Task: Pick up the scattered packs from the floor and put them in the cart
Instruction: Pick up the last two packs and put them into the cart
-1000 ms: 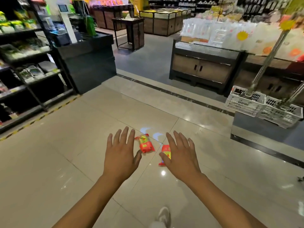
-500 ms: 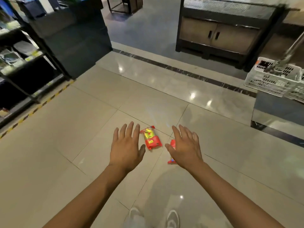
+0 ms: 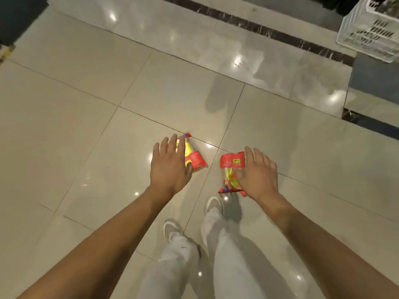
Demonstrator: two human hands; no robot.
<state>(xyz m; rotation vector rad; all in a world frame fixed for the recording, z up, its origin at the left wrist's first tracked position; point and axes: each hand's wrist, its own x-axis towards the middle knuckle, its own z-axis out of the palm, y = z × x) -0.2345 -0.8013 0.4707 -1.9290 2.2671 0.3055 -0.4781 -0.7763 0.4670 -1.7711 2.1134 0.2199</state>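
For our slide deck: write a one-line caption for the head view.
Both open hands, left hand and right hand, reach over two red packs on the floor.

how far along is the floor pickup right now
Nothing looks done yet. Both red-and-yellow plastic packs, left and right, lie on the tiled floor. The left hand and right hand spread open over them. Grasping and carrying to the white cart remain.
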